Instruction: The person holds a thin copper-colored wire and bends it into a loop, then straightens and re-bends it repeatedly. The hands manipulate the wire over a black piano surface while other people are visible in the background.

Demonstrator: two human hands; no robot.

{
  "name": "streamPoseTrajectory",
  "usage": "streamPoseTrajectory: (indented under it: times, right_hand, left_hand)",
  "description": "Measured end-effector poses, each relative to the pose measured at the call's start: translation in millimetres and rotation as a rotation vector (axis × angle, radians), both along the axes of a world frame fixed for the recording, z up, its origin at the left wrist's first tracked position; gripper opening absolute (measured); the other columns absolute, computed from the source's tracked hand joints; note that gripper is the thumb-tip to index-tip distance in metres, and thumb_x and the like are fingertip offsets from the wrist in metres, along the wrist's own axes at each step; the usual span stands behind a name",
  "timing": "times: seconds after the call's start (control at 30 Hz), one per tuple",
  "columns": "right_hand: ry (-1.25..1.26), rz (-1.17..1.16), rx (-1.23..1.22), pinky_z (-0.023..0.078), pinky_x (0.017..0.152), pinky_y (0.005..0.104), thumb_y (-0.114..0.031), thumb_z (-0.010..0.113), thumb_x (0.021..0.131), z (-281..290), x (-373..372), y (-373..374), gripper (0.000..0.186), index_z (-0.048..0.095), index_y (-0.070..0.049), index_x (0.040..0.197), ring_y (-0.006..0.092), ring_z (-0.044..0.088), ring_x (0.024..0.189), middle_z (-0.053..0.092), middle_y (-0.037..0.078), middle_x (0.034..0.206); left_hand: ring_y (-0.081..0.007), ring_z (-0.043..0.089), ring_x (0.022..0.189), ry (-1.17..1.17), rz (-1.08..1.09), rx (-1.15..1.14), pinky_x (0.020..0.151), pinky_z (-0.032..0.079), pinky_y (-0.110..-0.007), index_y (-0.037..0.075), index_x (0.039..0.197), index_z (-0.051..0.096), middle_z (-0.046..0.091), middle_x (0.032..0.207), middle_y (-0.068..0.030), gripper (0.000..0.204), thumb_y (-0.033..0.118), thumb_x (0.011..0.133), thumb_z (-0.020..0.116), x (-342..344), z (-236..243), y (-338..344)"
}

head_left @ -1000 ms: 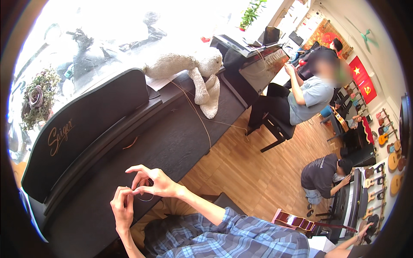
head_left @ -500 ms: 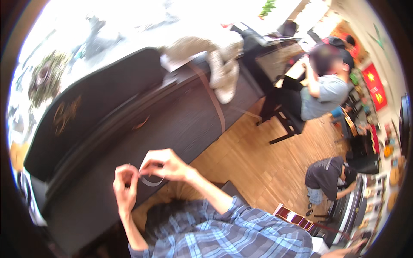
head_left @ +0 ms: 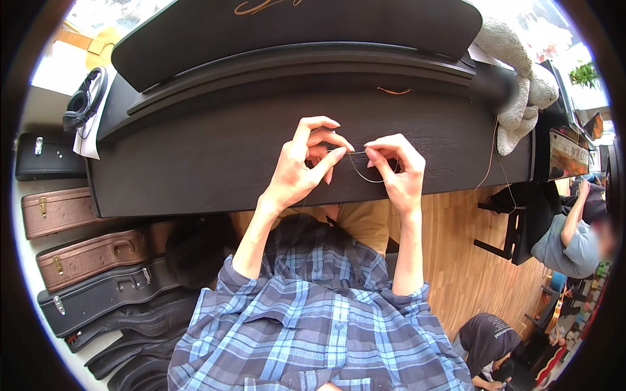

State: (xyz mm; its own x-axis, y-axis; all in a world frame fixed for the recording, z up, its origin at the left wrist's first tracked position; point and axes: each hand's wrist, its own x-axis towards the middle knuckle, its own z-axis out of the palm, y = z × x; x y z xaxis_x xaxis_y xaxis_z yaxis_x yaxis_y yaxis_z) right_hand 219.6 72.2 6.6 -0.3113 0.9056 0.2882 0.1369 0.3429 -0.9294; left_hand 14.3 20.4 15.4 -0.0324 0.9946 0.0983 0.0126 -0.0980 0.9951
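Note:
My left hand [head_left: 304, 163] pinches a thin wire [head_left: 374, 181] between thumb and a finger, with the other fingers curled loosely above. My right hand [head_left: 400, 173] pinches the same wire just to the right, and the wire hangs in a curved loop below the short span between my fingertips. Both hands are over the dark wooden top of a piano [head_left: 215, 169], below its curved upright panel [head_left: 293, 29]. A short orange-brown strand [head_left: 393, 90] lies on that top, beyond my hands.
A grey-white plush toy [head_left: 539, 88] and dangling cords [head_left: 489, 163] are at right, headphones [head_left: 81, 107] at left. Instrument cases [head_left: 88, 254] are stacked left. A black bench [head_left: 495, 241], a person in grey-blue [head_left: 564, 251] and another bent-over person [head_left: 486, 342] are on the right.
The view has swung toward the piano, bringing my hands to the centre and the cases into sight. My left hand's upper fingers are lifted more; both hands still pinch the looped wire.

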Motion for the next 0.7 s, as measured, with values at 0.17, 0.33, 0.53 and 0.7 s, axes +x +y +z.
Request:
streamPoseTrajectory:
  times: [0.17, 0.33, 0.53, 0.7]
  right_hand:
    - [0.120, -0.048, -0.057, 0.054, 0.068, 0.0233, 0.001, 0.076, 0.093, -4, 3, 1, 0.013, 0.073, -0.001, 0.105, 0.0101, 0.069, 0.075, 0.071, 0.004, 0.092]
    - [0.215, -0.083, -0.114, 0.054, 0.070, 0.0231, 0.003, 0.073, 0.095, -4, 7, 0, 0.017, 0.070, 0.000, 0.112, 0.0091, 0.066, 0.075, 0.069, 0.004, 0.090]
    - [0.271, -0.002, -0.149, 0.054, 0.070, 0.0257, -0.020, 0.056, 0.109, -5, 10, 0, 0.033, 0.053, -0.002, 0.136, 0.0131, 0.068, 0.071, 0.073, 0.012, 0.090]
    - [0.279, 0.192, -0.052, 0.057, 0.073, 0.0294, -0.054, 0.047, 0.107, -6, 16, 2, 0.066, 0.043, 0.000, 0.144, 0.0184, 0.071, 0.068, 0.074, 0.016, 0.090]
  left_hand:
    - [-0.0082, 0.063, 0.060, 0.058, 0.012, 0.048, 0.053, 0.050, -0.022, 0.003, 0.128, 0.052, 0.074, 0.097, -0.0057, 0.040, 0.003, 0.095, 0.074, -1, -4, 0]
    - [-0.0076, 0.063, 0.061, 0.046, 0.021, 0.051, 0.053, 0.050, -0.022, 0.004, 0.124, 0.057, 0.072, 0.096, -0.0052, 0.035, 0.003, 0.094, 0.076, 0, -6, 0]
    - [-0.0084, 0.065, 0.064, -0.027, 0.056, -0.015, 0.055, 0.051, -0.022, 0.003, 0.117, 0.061, 0.073, 0.094, -0.0062, 0.025, 0.004, 0.096, 0.074, -1, -5, 0]
    - [-0.0092, 0.066, 0.065, 0.017, 0.108, -0.017, 0.056, 0.051, -0.022, 0.002, 0.114, 0.062, 0.074, 0.092, -0.0069, 0.020, 0.005, 0.098, 0.073, -2, -4, 0]
